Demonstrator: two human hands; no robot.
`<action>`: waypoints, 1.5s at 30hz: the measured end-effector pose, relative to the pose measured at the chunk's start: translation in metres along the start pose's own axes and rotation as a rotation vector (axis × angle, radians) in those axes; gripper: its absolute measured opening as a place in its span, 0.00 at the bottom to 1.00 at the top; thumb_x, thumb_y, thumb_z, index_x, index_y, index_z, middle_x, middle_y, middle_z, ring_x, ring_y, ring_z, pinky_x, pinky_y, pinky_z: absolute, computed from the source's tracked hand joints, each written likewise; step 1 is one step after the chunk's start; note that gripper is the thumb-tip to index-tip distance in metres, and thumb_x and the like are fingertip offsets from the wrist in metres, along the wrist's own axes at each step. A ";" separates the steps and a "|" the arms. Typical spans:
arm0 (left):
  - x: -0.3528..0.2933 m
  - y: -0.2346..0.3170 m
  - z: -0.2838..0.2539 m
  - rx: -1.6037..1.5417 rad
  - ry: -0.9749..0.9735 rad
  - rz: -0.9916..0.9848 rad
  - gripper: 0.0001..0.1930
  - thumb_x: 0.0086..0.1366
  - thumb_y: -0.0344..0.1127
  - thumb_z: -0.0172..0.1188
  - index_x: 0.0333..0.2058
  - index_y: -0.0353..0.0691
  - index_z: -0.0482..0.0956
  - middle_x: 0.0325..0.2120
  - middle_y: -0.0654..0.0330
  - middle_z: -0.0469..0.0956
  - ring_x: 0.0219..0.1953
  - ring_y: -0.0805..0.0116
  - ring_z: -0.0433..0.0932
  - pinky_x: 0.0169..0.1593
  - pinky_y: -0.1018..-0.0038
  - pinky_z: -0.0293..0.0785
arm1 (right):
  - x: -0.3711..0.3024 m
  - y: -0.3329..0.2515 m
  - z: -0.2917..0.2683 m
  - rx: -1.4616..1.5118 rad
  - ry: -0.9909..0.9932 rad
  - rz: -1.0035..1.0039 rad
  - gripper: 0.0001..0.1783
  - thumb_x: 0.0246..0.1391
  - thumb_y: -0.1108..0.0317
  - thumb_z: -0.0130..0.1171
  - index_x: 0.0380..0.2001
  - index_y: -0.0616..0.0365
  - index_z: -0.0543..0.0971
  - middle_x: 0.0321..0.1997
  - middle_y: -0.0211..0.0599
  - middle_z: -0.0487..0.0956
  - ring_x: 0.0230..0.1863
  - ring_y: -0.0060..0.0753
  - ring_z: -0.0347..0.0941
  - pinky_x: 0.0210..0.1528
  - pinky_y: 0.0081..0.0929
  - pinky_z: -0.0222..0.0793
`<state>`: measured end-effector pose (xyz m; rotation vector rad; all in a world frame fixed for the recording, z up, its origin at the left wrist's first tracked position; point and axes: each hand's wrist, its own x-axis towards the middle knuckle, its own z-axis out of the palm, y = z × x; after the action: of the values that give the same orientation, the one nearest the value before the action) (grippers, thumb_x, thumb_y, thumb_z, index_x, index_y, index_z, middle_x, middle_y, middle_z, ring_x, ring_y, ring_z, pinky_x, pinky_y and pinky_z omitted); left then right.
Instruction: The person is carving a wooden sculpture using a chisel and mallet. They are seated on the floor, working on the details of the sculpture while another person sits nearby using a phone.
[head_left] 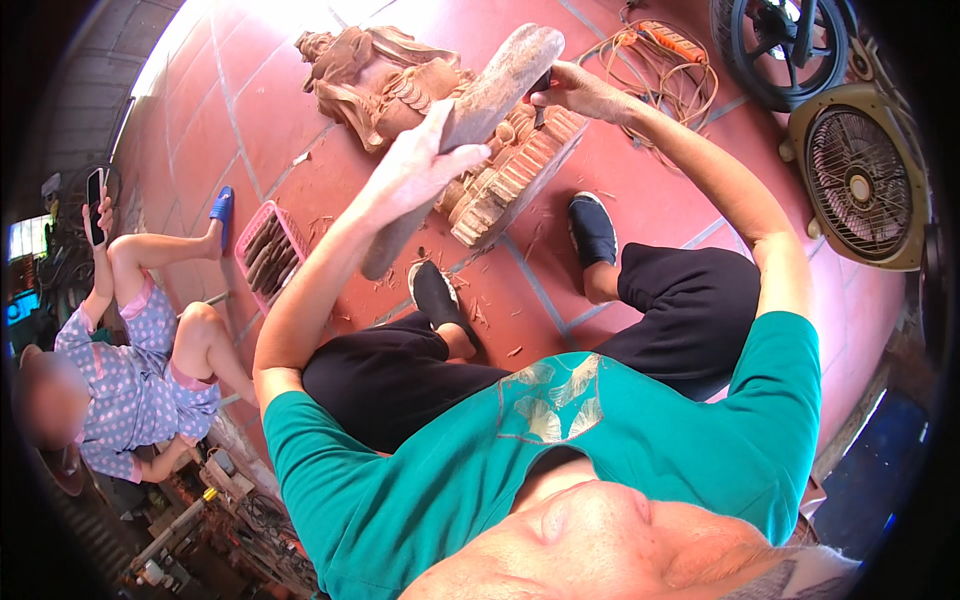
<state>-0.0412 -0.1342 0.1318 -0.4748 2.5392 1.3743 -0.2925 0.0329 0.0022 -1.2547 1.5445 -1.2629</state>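
Across a carved wooden statue (pixel 385 80) lying on the tiled floor stretches a long, worn wooden bar (pixel 505 75), thick at its far end. My left hand (pixel 420 165) is closed round its middle, thumb across the top. The bar hides part of the statue. My right hand (pixel 580 92), to the right of the bar's far end, has its fingers closed on a small dark object (pixel 541 84), mostly hidden, whose kind I cannot make out. Beneath my right hand is the statue's ridged base (pixel 510 175).
Wood shavings (pixel 475 300) litter the floor by my feet. A pink basket (pixel 270 250) of wooden-handled tools stands left, near a seated person (pixel 150 370) holding a phone (pixel 96 205). An orange power strip (pixel 670 42) with coiled cord, a wheel (pixel 785 45) and a fan (pixel 860 185) are at right.
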 end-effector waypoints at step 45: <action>0.000 0.001 0.003 -0.131 0.215 0.422 0.31 0.67 0.46 0.65 0.61 0.36 0.66 0.47 0.41 0.81 0.51 0.45 0.81 0.55 0.60 0.74 | -0.004 -0.015 -0.012 0.079 -0.058 0.055 0.16 0.63 0.70 0.61 0.53 0.56 0.76 0.50 0.31 0.80 0.55 0.25 0.76 0.61 0.30 0.72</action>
<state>-0.0412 -0.1311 0.1314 -0.1104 2.8514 1.7211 -0.2996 0.0394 0.0195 -1.1813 1.4641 -1.2300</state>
